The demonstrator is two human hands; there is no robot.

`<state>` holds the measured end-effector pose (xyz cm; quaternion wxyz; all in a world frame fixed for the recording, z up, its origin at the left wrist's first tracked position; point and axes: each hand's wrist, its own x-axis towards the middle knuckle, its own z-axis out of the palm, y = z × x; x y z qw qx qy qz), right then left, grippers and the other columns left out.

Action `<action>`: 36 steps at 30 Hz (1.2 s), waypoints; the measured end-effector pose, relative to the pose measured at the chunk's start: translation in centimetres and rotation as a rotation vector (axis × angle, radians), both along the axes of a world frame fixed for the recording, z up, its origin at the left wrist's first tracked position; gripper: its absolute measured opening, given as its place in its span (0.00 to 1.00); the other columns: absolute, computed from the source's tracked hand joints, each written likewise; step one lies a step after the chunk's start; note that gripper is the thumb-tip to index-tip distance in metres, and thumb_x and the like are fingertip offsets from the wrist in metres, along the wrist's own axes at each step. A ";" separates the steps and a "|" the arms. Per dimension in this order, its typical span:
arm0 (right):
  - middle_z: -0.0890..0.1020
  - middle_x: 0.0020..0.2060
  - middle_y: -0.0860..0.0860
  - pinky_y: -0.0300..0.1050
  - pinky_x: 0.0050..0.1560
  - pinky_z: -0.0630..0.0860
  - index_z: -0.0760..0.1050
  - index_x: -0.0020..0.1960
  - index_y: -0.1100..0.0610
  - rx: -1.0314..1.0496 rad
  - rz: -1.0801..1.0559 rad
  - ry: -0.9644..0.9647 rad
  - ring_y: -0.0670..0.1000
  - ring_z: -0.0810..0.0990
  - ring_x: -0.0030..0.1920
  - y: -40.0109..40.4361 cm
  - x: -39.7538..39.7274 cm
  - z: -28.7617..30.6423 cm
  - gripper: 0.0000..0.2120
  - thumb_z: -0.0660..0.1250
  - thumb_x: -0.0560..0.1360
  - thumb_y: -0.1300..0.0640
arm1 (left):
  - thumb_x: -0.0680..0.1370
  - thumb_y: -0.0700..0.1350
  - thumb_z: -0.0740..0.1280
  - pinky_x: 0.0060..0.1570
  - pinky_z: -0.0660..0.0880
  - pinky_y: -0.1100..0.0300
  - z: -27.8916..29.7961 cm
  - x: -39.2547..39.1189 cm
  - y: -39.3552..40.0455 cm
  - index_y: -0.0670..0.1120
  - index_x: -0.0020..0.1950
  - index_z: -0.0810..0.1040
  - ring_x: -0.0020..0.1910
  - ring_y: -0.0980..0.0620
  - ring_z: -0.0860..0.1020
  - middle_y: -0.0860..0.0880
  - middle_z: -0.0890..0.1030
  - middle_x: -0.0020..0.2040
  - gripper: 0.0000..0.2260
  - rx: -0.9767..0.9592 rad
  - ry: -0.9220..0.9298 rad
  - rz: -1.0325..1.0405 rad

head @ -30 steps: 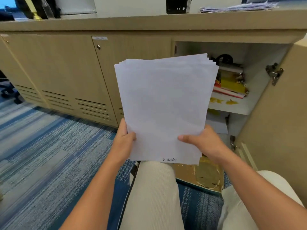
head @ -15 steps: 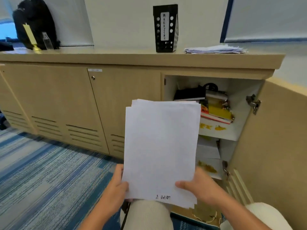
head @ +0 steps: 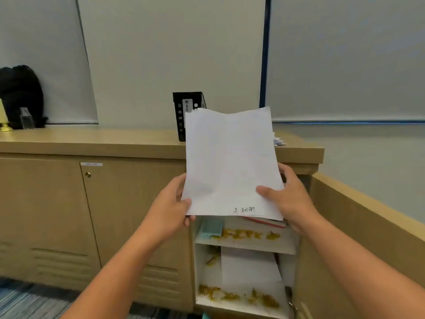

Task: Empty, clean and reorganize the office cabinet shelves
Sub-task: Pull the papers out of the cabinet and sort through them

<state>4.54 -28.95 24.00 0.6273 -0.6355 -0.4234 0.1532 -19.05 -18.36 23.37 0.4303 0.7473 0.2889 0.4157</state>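
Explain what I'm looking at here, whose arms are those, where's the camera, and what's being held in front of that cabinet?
There is no machine: these are a person's bare arms, filmed by a camera worn on their head, looking forward and down. The left hand and right hand each grip a stack of white papers by its lower corners. Behind it stands an open cabinet whose shelves show yellow stains, a book and more paper. On the countertop stand a black magazine holder and a black bag.

Office, long low wood cabinets (head: 128,203) w/ locks, black magazine file (head: 181,116) on top, roller blinds (head: 172,54), striped carpet (head: 25,302)
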 end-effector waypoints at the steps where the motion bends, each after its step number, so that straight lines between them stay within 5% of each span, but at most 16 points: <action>1: 0.77 0.59 0.43 0.55 0.52 0.82 0.65 0.72 0.45 0.014 -0.028 -0.016 0.51 0.82 0.54 0.5 0.9 1.4 0.33 0.76 0.73 0.58 | 0.79 0.29 0.57 0.30 0.73 0.59 1.4 1.1 0.6 0.56 0.72 0.68 0.31 0.51 0.75 0.54 0.83 0.56 0.28 0.054 0.007 -0.004; 6: 0.73 0.57 0.43 0.50 0.50 0.81 0.61 0.73 0.44 0.079 -0.163 -0.207 0.51 0.79 0.54 3.9 4.9 7.2 0.35 0.76 0.73 0.57 | 0.80 0.31 0.60 0.31 0.74 0.61 7.5 6.8 5.2 0.58 0.74 0.65 0.32 0.50 0.76 0.53 0.80 0.55 0.28 0.200 0.021 0.086; 11: 0.78 0.53 0.50 0.46 0.38 0.76 0.76 0.52 0.51 -0.012 -0.253 -0.293 0.53 0.79 0.46 8.9 10.1 11.1 0.13 0.77 0.72 0.55 | 0.82 0.34 0.59 0.33 0.76 0.66 11.0 12.0 11.1 0.47 0.73 0.72 0.34 0.53 0.79 0.42 0.75 0.67 0.20 0.353 0.171 0.181; 16: 0.83 0.42 0.48 0.45 0.47 0.75 0.83 0.44 0.56 -0.060 -0.259 -0.317 0.50 0.80 0.45 13.4 13.9 12.4 0.05 0.78 0.71 0.58 | 0.81 0.33 0.58 0.36 0.73 0.67 12.2 16.1 15.4 0.44 0.72 0.73 0.51 0.47 0.79 0.41 0.73 0.70 0.20 0.445 0.299 0.209; 18: 0.82 0.41 0.47 0.43 0.49 0.74 0.83 0.44 0.55 -0.051 -0.257 -0.314 0.50 0.80 0.47 14.9 15.1 12.7 0.03 0.77 0.72 0.59 | 0.81 0.33 0.57 0.51 0.75 0.64 12.7 17.3 16.4 0.43 0.72 0.72 0.60 0.45 0.77 0.42 0.72 0.72 0.20 0.452 0.345 0.218; 21: 0.83 0.44 0.49 0.41 0.48 0.72 0.83 0.46 0.52 -0.019 -0.231 -0.299 0.51 0.81 0.49 16.3 16.7 12.4 0.05 0.74 0.74 0.61 | 0.81 0.32 0.57 0.66 0.70 0.53 12.9 18.8 17.6 0.41 0.72 0.72 0.68 0.40 0.73 0.41 0.71 0.72 0.20 0.430 0.396 0.226; 24: 0.83 0.49 0.51 0.40 0.51 0.70 0.83 0.54 0.55 -0.109 -0.228 -0.367 0.50 0.79 0.50 17.2 18.2 11.1 0.08 0.72 0.75 0.59 | 0.79 0.32 0.57 0.63 0.73 0.51 12.0 20.0 18.7 0.38 0.63 0.78 0.63 0.37 0.76 0.39 0.78 0.62 0.16 0.412 0.454 0.206; 27: 0.81 0.54 0.48 0.48 0.63 0.71 0.82 0.55 0.49 -0.337 -0.251 -0.504 0.52 0.77 0.58 18.0 19.4 9.9 0.13 0.70 0.76 0.44 | 0.76 0.32 0.56 0.55 0.75 0.50 9.9 20.7 19.4 0.40 0.46 0.77 0.56 0.36 0.77 0.36 0.79 0.53 0.11 0.465 0.589 0.261; 29: 0.80 0.61 0.46 0.58 0.69 0.69 0.81 0.60 0.46 -0.400 -0.256 -0.545 0.55 0.75 0.66 18.5 19.8 9.9 0.29 0.62 0.71 0.27 | 0.75 0.33 0.56 0.47 0.70 0.53 9.0 21.0 19.9 0.41 0.40 0.74 0.52 0.37 0.76 0.36 0.80 0.50 0.09 0.503 0.606 0.353; 32: 0.70 0.73 0.46 0.62 0.72 0.62 0.73 0.69 0.42 -0.332 -0.249 -0.603 0.56 0.64 0.75 19.3 20.6 9.9 0.45 0.49 0.64 0.17 | 0.82 0.40 0.54 0.54 0.67 0.52 9.0 21.5 20.9 0.40 0.50 0.77 0.61 0.38 0.72 0.37 0.77 0.59 0.12 0.543 0.522 0.354; 34: 0.61 0.78 0.46 0.62 0.76 0.54 0.67 0.74 0.42 -0.307 -0.212 -0.689 0.52 0.53 0.79 19.1 19.8 9.9 0.43 0.49 0.67 0.19 | 0.85 0.48 0.51 0.71 0.61 0.50 8.9 21.6 21.1 0.45 0.72 0.71 0.76 0.43 0.61 0.41 0.67 0.75 0.19 0.551 0.506 0.271; 36: 0.58 0.79 0.46 0.59 0.78 0.51 0.63 0.77 0.43 -0.315 -0.156 -0.782 0.50 0.51 0.80 18.6 19.0 9.9 0.37 0.53 0.73 0.25 | 0.85 0.56 0.47 0.77 0.52 0.45 8.7 21.6 20.4 0.56 0.80 0.59 0.80 0.48 0.53 0.51 0.56 0.81 0.22 0.600 0.640 0.214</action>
